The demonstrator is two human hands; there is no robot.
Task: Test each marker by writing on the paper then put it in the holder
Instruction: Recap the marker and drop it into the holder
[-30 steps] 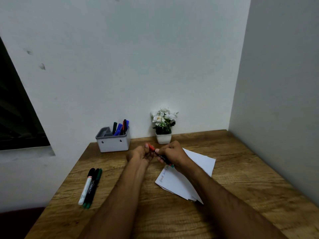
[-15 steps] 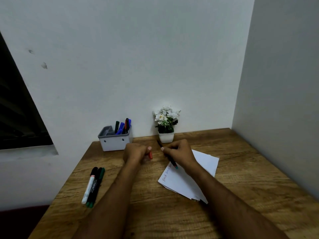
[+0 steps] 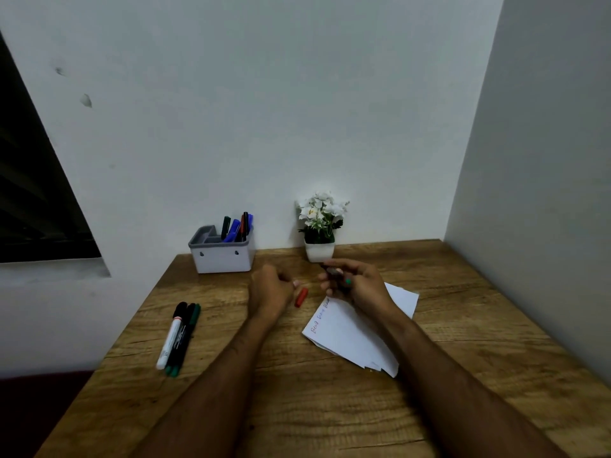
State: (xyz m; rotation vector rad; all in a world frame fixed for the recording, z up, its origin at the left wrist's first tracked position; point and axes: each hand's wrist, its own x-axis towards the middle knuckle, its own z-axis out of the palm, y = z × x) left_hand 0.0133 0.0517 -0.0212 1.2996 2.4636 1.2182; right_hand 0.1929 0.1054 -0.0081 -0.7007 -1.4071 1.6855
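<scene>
My right hand (image 3: 358, 287) grips a dark uncapped marker (image 3: 334, 271) with a green end, above the top corner of the white paper (image 3: 347, 335). The paper bears a few written words along its left edge. The marker's red cap (image 3: 301, 297) lies on the wooden table between my hands, just off the fingertips of my left hand (image 3: 271, 289). That hand rests loosely curled and holds nothing. The grey-and-white holder (image 3: 224, 257) stands at the back left by the wall with several markers in it. Three capped markers (image 3: 180, 338) lie side by side at the table's left.
A small white pot of white flowers (image 3: 319, 228) stands against the back wall, just behind my right hand. The side wall closes off the table's right edge (image 3: 496, 292). The table's left edge runs close to the three markers.
My hands have pulled apart and the red cap has come off the marker. My left hand has let the cap down onto the table, and my right hand has turned the marker.
</scene>
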